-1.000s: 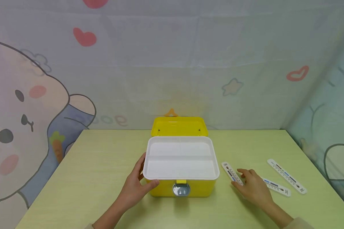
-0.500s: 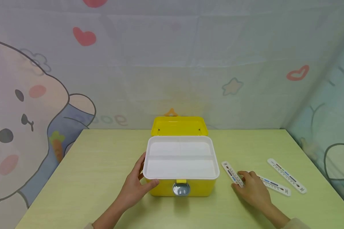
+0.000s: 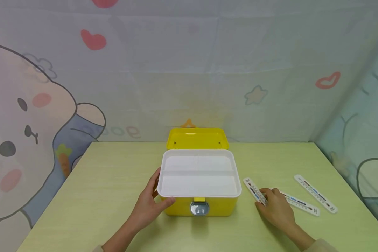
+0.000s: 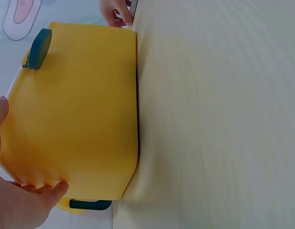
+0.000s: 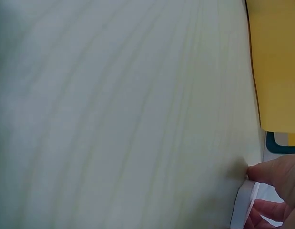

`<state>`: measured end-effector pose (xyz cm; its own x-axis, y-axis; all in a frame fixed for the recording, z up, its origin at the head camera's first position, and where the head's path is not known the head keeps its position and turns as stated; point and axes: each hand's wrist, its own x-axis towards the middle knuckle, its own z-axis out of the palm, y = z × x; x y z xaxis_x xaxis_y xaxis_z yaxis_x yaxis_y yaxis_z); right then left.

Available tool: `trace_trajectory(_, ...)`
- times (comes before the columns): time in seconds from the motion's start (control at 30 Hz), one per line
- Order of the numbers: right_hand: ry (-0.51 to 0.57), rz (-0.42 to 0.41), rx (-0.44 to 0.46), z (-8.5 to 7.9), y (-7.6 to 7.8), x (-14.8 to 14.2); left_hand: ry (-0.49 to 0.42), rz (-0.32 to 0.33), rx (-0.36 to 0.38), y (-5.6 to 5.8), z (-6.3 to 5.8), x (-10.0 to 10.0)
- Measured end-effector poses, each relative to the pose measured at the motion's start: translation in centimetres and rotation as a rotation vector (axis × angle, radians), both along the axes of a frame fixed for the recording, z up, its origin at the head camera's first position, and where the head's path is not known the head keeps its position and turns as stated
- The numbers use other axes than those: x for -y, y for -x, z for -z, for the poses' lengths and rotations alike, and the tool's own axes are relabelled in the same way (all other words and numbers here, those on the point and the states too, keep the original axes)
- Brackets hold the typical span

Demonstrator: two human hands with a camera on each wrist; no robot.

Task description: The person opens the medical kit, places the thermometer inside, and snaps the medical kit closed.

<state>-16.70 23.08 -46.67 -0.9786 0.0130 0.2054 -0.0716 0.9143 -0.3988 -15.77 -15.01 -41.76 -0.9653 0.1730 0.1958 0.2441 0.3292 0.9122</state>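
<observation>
A yellow storage box [image 3: 179, 209] stands on the table with its lid raised, a white divided tray [image 3: 198, 185] on top. My left hand [image 3: 146, 210] holds the box's left side, thumb at the front corner and fingers along the side. To the right of the box, my right hand [image 3: 278, 210] pinches the lower end of a white strip thermometer [image 3: 253, 189] that lies slanted on the table. The right wrist view shows the thumb and fingers on either side of this thermometer [image 5: 242, 205]. Its near end is hidden by the hand in the head view.
A second thermometer [image 3: 302, 206] lies partly behind my right hand, and a third [image 3: 315, 193] farther right. The yellow lid [image 3: 197, 139] leans up at the back, near a patterned cloth wall [image 3: 189, 70]. A round latch [image 3: 200, 208] sits on the box front.
My right hand has shifted slightly and its fingers have closed on the near thermometer's lower end. The left hand and the box have stayed in place.
</observation>
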Motion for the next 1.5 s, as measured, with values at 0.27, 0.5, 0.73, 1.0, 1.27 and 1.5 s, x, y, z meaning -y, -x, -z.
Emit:
trace_trajectory(0.27, 0.032, -0.008, -0.032, -0.7, 0.3, -0.4, -0.015, 0.006, 0.004, 0.0, 0.1, 0.0)
trace_trajectory(0.5, 0.057, -0.011, -0.051, -2.2, 0.8, -1.1, -0.032, 0.014, 0.004, -0.1, 0.1, 0.0)
trace_trajectory(0.73, 0.063, -0.015, -0.032, -3.9, 1.4, -1.7, -0.052, 0.021, 0.011, -0.1, 0.0, 0.0)
trace_trajectory(1.0, 0.064, -0.045, -0.062, -5.5, 1.9, -2.0, -0.071, 0.025, 0.018, -0.2, -0.1, -0.1)
trace_trajectory(1.27, 0.071, -0.096, -0.139, -7.3, 2.3, -1.9, -0.078, 0.022, 0.024, -0.3, -0.2, -0.2)
trace_trajectory(1.5, 0.061, -0.136, -0.161, -9.2, 2.7, -1.4, -0.082, 0.016, 0.032, -0.2, -0.1, -0.2)
